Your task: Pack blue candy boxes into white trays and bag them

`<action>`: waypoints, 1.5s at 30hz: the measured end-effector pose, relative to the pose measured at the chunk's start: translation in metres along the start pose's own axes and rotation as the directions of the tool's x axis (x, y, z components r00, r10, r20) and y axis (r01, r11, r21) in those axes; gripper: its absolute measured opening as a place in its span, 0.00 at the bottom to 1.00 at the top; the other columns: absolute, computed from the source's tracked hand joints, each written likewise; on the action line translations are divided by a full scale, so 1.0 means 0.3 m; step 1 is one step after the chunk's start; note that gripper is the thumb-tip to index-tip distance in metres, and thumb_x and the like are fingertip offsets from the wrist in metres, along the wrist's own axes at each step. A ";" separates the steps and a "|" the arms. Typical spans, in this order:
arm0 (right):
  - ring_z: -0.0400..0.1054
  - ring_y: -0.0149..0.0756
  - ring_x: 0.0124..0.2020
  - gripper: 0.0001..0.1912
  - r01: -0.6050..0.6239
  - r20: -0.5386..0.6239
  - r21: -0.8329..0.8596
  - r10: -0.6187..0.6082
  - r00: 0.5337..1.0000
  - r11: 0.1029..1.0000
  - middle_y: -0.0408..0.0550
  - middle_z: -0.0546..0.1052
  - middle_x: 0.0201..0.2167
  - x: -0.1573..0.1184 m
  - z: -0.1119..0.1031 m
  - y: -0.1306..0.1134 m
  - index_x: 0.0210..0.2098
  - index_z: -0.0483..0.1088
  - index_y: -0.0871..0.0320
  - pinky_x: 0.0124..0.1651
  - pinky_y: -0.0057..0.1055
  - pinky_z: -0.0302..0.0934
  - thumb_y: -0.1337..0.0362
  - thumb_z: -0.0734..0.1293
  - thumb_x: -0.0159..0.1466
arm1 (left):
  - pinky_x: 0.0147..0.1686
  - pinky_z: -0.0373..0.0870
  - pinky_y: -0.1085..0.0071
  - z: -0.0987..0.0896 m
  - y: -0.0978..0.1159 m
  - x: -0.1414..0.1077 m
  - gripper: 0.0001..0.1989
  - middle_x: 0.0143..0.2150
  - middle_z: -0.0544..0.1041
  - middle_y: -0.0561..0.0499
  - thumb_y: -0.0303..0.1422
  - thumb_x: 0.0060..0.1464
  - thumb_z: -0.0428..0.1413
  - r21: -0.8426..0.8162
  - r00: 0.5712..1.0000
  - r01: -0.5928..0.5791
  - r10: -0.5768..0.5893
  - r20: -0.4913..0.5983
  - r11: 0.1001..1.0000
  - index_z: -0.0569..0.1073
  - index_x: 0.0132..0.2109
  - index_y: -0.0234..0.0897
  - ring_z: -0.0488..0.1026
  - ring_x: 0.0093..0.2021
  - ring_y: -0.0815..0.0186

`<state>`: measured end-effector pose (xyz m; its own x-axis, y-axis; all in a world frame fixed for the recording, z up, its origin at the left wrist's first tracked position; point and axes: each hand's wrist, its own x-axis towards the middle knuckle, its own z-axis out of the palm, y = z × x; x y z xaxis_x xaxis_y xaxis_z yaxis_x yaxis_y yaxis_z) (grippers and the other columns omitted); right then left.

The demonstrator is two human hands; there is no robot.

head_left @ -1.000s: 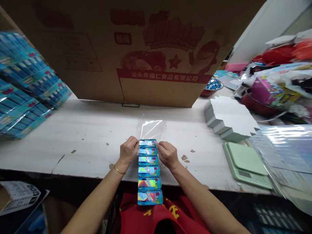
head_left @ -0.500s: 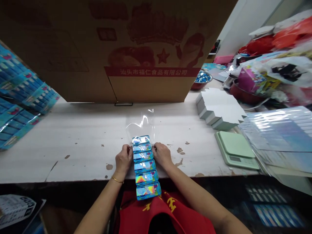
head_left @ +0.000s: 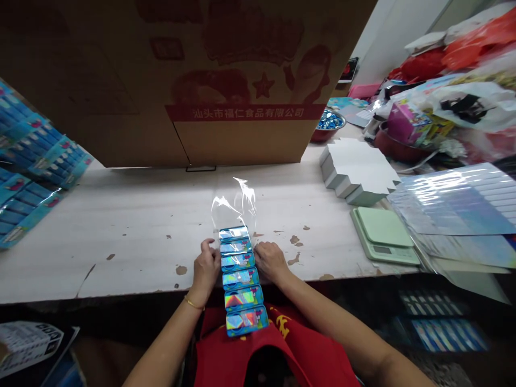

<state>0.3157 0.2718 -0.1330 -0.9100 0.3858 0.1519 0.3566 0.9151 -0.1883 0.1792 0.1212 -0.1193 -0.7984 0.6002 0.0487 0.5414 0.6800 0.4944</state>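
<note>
A column of small blue packs (head_left: pixel 241 278) with shiny labels runs from the table's front edge down to the red apron. A clear plastic bag (head_left: pixel 231 207) covers its far end and stretches beyond it, wrinkled and glinting. At the column's left side, my left hand (head_left: pixel 207 267) is closed, thumb and fingertips pinching the bag's edge. Opposite it, my right hand (head_left: pixel 272 262) has its fingers curled closed on the bag's other edge. The exact fingertip contact is partly hidden on both sides.
A big cardboard box (head_left: pixel 237 142) stands behind. To the right are a stack of white card pieces (head_left: pixel 358 166), a green scale (head_left: pixel 382 234), clear plastic sheets (head_left: pixel 459 199) and a bowl of small blue items (head_left: pixel 329 121). Blue display packs (head_left: pixel 36 156) stand at the left.
The bag's far part has puffed and creased differently, with new glints. Both hands remain beside the packs, slightly lower along them. The view has shifted a little.
</note>
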 end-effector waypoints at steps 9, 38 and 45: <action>0.63 0.35 0.35 0.09 0.004 0.161 -0.022 0.000 0.987 1.000 0.48 0.73 0.31 0.048 -0.046 0.025 0.31 0.69 0.60 0.37 0.31 0.47 0.67 0.58 0.63 | 0.28 0.57 0.72 -0.015 0.009 0.036 0.12 0.34 0.76 0.44 0.35 0.56 0.43 0.343 0.966 -0.097 0.006 0.257 0.934 0.69 0.41 0.37 0.73 0.34 0.61; 0.66 0.29 0.28 0.14 0.242 0.201 0.334 -0.319 0.926 0.911 0.46 0.74 0.27 -0.097 -0.078 -0.287 0.25 0.68 0.59 0.30 0.24 0.50 0.67 0.56 0.62 | 0.27 0.54 0.73 -0.120 -0.209 -0.098 0.16 0.26 0.72 0.48 0.35 0.58 0.39 0.338 1.000 0.019 -0.013 -0.021 0.941 0.68 0.32 0.35 0.68 0.28 0.66; 0.69 0.34 0.31 0.16 0.225 0.233 0.323 -0.308 0.922 0.919 0.48 0.76 0.31 -0.015 -0.002 -0.530 0.28 0.71 0.58 0.29 0.26 0.50 0.64 0.54 0.64 | 0.30 0.57 0.73 -0.191 -0.298 -0.017 0.12 0.35 0.75 0.47 0.34 0.52 0.49 0.347 0.974 0.227 -0.220 -0.060 0.910 0.69 0.44 0.39 0.71 0.35 0.62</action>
<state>0.2631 0.1247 -0.1031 -0.9985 0.0468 -0.0283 0.0546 0.8900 -0.4526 0.1197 0.0331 -0.1140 -0.9124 0.4091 -0.0090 0.4025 0.9013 0.1600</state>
